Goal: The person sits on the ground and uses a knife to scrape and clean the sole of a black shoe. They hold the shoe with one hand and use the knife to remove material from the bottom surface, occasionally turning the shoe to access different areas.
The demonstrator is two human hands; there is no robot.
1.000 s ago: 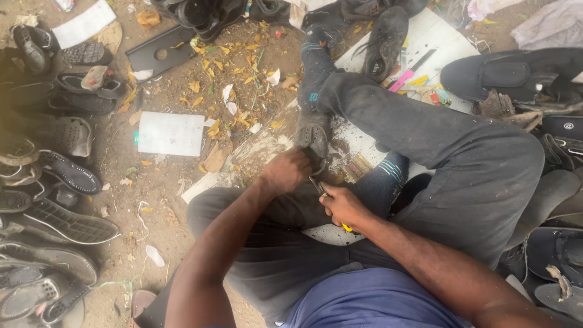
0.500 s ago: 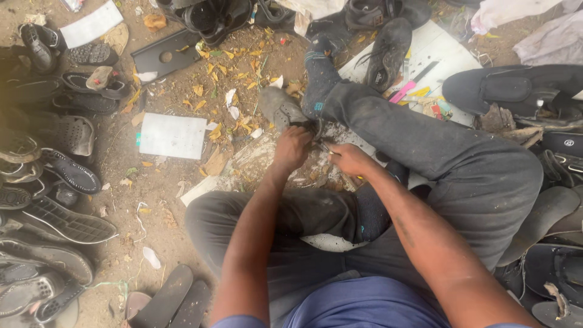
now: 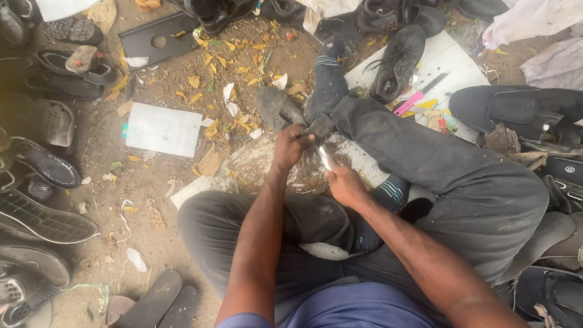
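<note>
My right hand: (image 3: 345, 185) fingers clenched round a small knife (image 3: 325, 159), just above my folded shin; the blade shows pale between my two hands.
Knife axis: long axis runs from my right fist up and slightly left, tip toward the dark piece above it.
My left hand: (image 3: 290, 146) fingers grasping a dark flat piece of sole (image 3: 318, 127) (exact shape hard to tell), held over the ground between my knees, touching my outstretched leg.
Piece axis: tilted, its long side running from lower left to upper right.
Count in hand: one knife, one dark piece.
Ground under my hands: a pale worn board (image 3: 255, 161), littered with scraps.
Left of the board: one white sheet (image 3: 163, 129) lying flat on the dirt.
Far right: a pink-handled tool (image 3: 410, 102) on a white board (image 3: 452, 67), beside one black shoe (image 3: 398, 61).
Far left edge: a row of shoes and sandals (image 3: 45, 164), too overlapped to count.
</note>
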